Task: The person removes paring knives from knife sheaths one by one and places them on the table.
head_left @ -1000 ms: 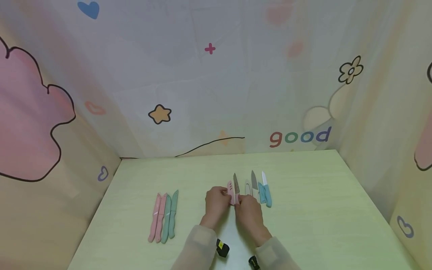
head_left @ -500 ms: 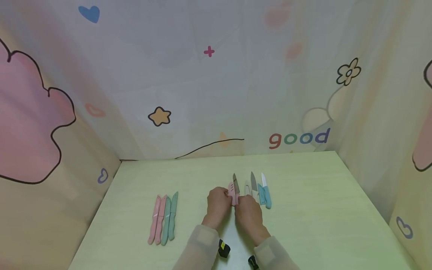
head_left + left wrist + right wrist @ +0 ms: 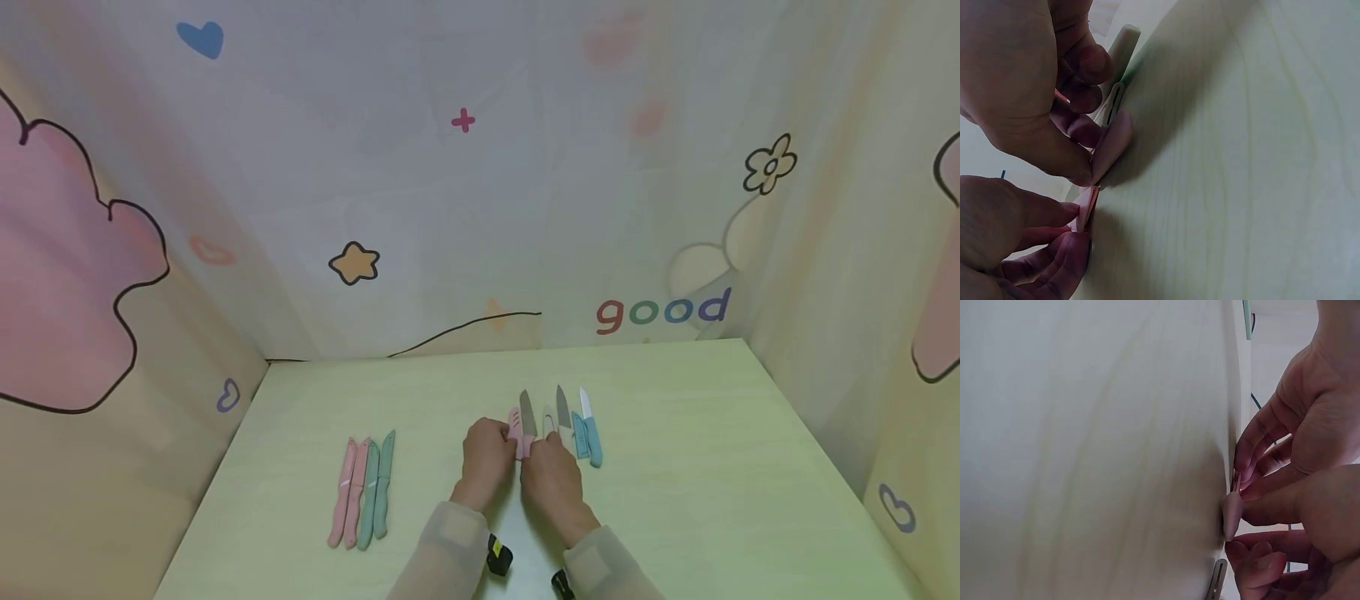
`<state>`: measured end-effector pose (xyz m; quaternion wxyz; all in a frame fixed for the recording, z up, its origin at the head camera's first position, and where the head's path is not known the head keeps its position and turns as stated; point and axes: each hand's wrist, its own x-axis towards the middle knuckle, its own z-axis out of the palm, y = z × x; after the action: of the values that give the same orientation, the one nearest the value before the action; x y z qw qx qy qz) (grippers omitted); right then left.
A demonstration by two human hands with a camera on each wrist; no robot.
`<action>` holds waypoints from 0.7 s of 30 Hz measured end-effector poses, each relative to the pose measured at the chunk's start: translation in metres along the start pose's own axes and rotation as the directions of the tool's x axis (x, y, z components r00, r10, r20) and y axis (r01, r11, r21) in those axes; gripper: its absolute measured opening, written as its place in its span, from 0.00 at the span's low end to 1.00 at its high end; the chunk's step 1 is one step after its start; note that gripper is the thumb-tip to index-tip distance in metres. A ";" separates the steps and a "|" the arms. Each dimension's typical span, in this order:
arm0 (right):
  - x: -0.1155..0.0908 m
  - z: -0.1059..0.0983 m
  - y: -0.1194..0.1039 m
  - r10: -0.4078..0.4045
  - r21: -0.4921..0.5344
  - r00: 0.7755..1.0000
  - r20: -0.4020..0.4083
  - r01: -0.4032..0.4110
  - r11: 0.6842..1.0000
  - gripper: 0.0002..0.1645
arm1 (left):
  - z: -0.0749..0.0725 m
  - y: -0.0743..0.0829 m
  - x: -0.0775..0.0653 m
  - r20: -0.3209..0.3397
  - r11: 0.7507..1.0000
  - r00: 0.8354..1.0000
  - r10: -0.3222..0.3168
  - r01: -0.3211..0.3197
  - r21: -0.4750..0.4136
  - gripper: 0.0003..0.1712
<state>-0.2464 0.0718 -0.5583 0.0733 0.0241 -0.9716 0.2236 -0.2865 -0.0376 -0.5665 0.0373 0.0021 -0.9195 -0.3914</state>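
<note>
In the head view my left hand (image 3: 483, 462) pinches a pink slotted knife sheath (image 3: 514, 423) at its left edge. My right hand (image 3: 553, 479) grips the pink handle of a paring knife (image 3: 528, 414), whose bare blade points away from me. Knife and sheath lie side by side, close together. The left wrist view has the left fingers on the sheath (image 3: 1087, 205) and the right fingers on the handle (image 3: 1112, 147). Just right of the right hand are a white knife (image 3: 563, 407) and its white sheath (image 3: 548, 419), both partly hidden by that hand.
A blue knife (image 3: 592, 437) and blue sheath (image 3: 580, 435) lie further right. At the left, two pink sheathed knives (image 3: 347, 493) and two green sheathed knives (image 3: 371, 496) lie in a row on the pale table (image 3: 675, 500). A printed curtain (image 3: 420, 183) stands behind.
The pink knife first came closer to its sheath, then shifted slightly right, its blade now showing broader. The left hand stayed on the sheath. The head view tilted slightly upward.
</note>
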 end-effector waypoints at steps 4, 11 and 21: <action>0.000 -0.001 0.000 0.004 0.000 1.000 0.003 -0.004 1.000 0.09 | -0.001 0.001 0.001 -0.006 1.000 1.000 0.022 -0.022 0.007 0.07; 0.000 -0.005 -0.002 0.010 0.022 1.000 0.007 -0.010 1.000 0.11 | -0.002 0.001 -0.002 -0.037 0.999 0.999 0.038 -0.037 0.038 0.04; -0.011 -0.003 -0.003 -0.003 0.087 1.000 -0.015 0.005 0.996 0.12 | -0.017 -0.012 -0.026 -0.108 0.998 0.993 0.050 -0.047 0.029 0.15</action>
<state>-0.2352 0.0706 -0.5562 0.0800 0.0274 -0.9604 0.2656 -0.2593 -0.0574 -0.5654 0.0965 0.0016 -0.9209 -0.3775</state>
